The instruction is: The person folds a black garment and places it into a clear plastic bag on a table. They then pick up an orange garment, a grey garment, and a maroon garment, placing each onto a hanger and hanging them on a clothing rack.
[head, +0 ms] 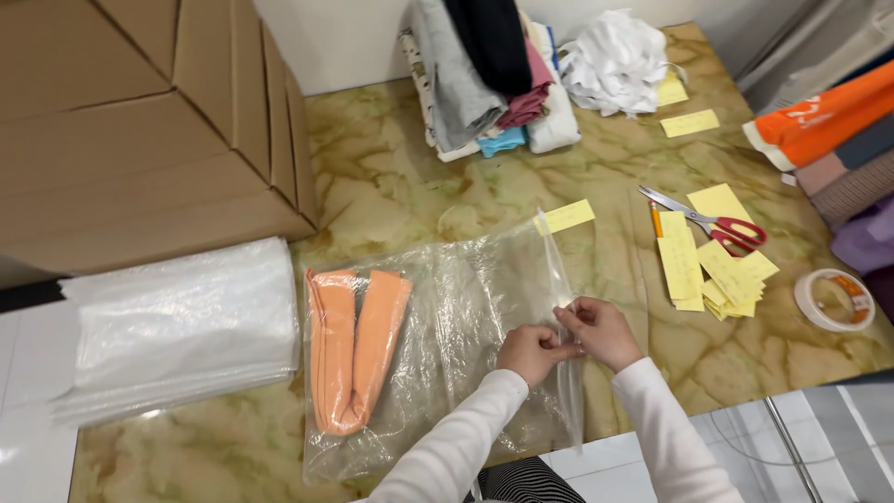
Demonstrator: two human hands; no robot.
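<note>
Both hands work at the right edge of a clear plastic bag [456,326] lying flat on the marbled green-yellow worktop [391,186]. Left hand [531,352] is pinched shut on the bag's edge strip, fingers curled tight; right hand [601,328] pinches the same strip just beside it, thumb & fingertips closed on the plastic, the two hands touching or nearly so. White long sleeves on both arms.

Inside the bag, at its left end, sits a folded orange cloth [352,352], lengthwise, well apart from the hands.

Left of the bag: stack of white plastic bags [177,326], w/ big cardboard boxes [140,121] behind it. Back of worktop: pile of folded clothes [489,79] in grey, black, pink, blue, & a crumpled white plastic heap [615,61] next to it. Right side: red-handled scissors [712,224] lying across yellow paper slips [712,270], one more yellow slip [565,216] near the bag's top corner, a roll of clear tape [833,300] near the worktop edge. Far right: stacked fabric, orange piece on top [819,116].
</note>
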